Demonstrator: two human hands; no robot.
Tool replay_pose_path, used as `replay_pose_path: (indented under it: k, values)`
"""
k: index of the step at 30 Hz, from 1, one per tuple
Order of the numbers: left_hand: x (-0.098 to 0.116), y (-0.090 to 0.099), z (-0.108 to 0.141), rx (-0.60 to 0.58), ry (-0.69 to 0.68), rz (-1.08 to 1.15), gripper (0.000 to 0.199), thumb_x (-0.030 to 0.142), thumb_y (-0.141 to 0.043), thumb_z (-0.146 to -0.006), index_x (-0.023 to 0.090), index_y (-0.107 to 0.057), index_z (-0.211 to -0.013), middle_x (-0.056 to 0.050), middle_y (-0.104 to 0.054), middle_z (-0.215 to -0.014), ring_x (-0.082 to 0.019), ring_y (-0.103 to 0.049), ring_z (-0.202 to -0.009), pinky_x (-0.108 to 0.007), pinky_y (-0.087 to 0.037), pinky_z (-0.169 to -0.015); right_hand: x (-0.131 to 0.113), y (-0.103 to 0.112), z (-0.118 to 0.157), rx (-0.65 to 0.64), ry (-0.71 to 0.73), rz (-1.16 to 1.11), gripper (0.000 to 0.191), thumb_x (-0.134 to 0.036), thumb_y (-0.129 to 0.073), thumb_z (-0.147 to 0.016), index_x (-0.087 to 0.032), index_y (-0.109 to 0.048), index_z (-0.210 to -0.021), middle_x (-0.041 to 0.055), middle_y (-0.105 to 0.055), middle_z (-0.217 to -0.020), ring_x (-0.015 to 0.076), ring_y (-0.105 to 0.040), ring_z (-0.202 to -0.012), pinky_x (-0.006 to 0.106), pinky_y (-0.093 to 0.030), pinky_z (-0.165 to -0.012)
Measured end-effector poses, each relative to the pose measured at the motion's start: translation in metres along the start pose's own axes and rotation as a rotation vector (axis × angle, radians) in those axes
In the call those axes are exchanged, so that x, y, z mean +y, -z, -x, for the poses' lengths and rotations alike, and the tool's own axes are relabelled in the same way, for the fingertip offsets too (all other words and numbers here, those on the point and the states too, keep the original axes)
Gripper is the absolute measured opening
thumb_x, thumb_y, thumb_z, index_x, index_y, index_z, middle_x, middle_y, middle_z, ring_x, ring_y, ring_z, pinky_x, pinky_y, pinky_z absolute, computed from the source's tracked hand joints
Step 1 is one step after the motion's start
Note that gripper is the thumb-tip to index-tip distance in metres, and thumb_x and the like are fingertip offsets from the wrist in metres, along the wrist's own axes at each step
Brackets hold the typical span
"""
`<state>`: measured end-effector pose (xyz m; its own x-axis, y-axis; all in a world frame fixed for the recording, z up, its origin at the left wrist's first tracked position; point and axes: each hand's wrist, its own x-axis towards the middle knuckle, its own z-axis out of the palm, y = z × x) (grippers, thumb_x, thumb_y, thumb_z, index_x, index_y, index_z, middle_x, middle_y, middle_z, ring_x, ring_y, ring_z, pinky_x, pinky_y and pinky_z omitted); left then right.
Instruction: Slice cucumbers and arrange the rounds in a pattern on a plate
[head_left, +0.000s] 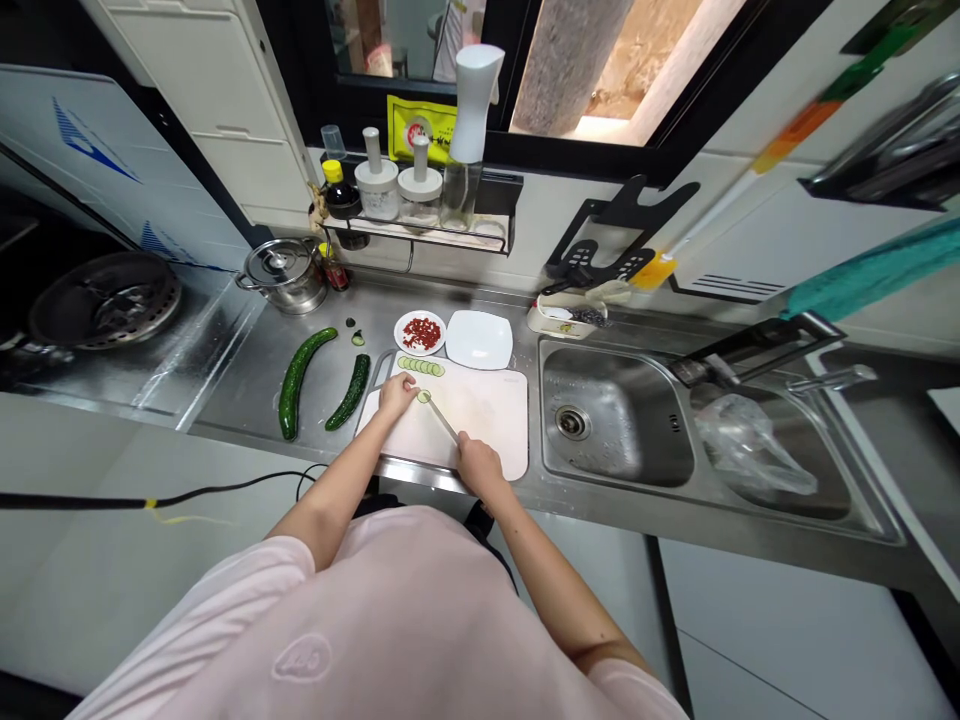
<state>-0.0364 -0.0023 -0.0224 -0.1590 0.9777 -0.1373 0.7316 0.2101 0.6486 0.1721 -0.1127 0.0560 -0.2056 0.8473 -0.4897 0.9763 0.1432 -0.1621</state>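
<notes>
A person's right hand [480, 465] closes around a kitchen knife [444, 422], blade tip beside a cucumber slice [424, 397]. The curled left hand [396, 395] rests on a white cutting board [487, 415], any hold hidden. Open board lies right of the blade, toward a steel sink [611, 415]; long cucumber pieces [296, 385] lie past the board's left edge.

My knife [442, 420] has a thin, shiny steel blade. The worktop [240, 400] and sink [615, 430] are stainless steel with a soft sheen. My cutting board [487, 420] looks like smooth matt plastic, the plate [478, 340] glossy white ceramic, and my shirt [390, 610] matt cloth.
</notes>
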Motion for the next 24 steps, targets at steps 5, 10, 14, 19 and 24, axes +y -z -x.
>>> replay_pose_path:
  k: [5, 10, 14, 19, 24]
  values:
    - [0.001, 0.001, -0.001, -0.008, 0.015, -0.013, 0.017, 0.028, -0.067, -0.07, 0.022, -0.064, -0.086, 0.001, -0.062, -0.074, -0.013, -0.056, -0.07, -0.023, -0.037, -0.063, 0.006, -0.002, 0.001, -0.039, -0.006, -0.003, 0.024, -0.015, -0.033, -0.091, -0.017, -0.048, -0.109, 0.0122, -0.065, -0.093, 0.0232, -0.063, -0.086, 0.029, -0.04, -0.068]
    - [0.002, 0.001, 0.0, -0.018, 0.025, -0.02, 0.018, 0.028, -0.066, -0.071, 0.022, -0.065, -0.087, 0.001, -0.063, -0.075, -0.013, -0.056, -0.071, -0.023, -0.038, -0.064, 0.01, 0.001, 0.004, -0.048, 0.011, -0.006, 0.025, -0.014, -0.035, -0.089, -0.017, -0.048, -0.11, 0.0127, -0.065, -0.094, 0.0237, -0.063, -0.087, 0.029, -0.04, -0.068]
    - [0.001, 0.001, 0.0, -0.016, 0.017, -0.023, 0.018, 0.029, -0.066, -0.07, 0.022, -0.065, -0.087, 0.001, -0.063, -0.075, -0.014, -0.056, -0.071, -0.023, -0.038, -0.064, 0.01, 0.008, 0.002, -0.062, 0.02, -0.018, 0.025, -0.013, -0.034, -0.089, -0.017, -0.049, -0.109, 0.0123, -0.065, -0.095, 0.0226, -0.063, -0.087, 0.028, -0.04, -0.067]
    - [0.002, 0.001, -0.001, -0.009, 0.011, -0.032, 0.018, 0.028, -0.066, -0.071, 0.022, -0.065, -0.087, 0.001, -0.063, -0.075, -0.014, -0.057, -0.072, -0.023, -0.039, -0.066, 0.007, 0.01, -0.005, -0.062, 0.02, -0.02, 0.025, -0.011, -0.035, -0.088, -0.017, -0.05, -0.109, 0.0117, -0.065, -0.095, 0.0216, -0.063, -0.088, 0.027, -0.04, -0.067]
    - [0.002, 0.0, -0.001, -0.016, 0.026, -0.028, 0.018, 0.028, -0.066, -0.071, 0.022, -0.065, -0.088, 0.001, -0.063, -0.075, -0.014, -0.057, -0.071, -0.023, -0.039, -0.066, 0.004, 0.011, -0.012, -0.055, 0.029, -0.022, 0.025, -0.01, -0.035, -0.09, -0.016, -0.05, -0.109, 0.0124, -0.064, -0.097, 0.0207, -0.062, -0.09, 0.027, -0.041, -0.069]
